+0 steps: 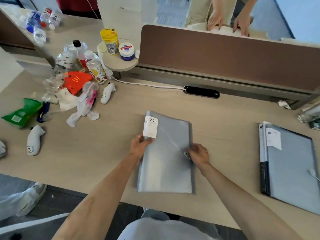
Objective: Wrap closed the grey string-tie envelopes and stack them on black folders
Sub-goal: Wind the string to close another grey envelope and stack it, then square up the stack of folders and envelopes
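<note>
A grey envelope lies flat in the middle of the tabletop, near the front edge. A white label w/ "20" sits at its top left corner; the small print under the number is too blurry to read.

The left hand has its grip closed on the envelope's left edge, just under the label, thumb on top. The other fingers go under the envelope & can't be seen. The right hand pinches at the right edge, by the little round button. It looks like it has the thin string there, but the string is too fine & blurry to be sure. So: right grip clenched, on what exactly can't tell.

On the right side of the tabletop is a stack: one more grey envelope on top of black folders. Only a dark strip of the folders shows on the left of the stack; how many, can't tell. The stack's far corner is cut off by the picture edge. A white string & button show at its right side.

Far left there's a messy pile of bottles, bags & wrappers, well apart from the envelopes. Behind the brown divider, another person's two hands show, the rest cut off.
</note>
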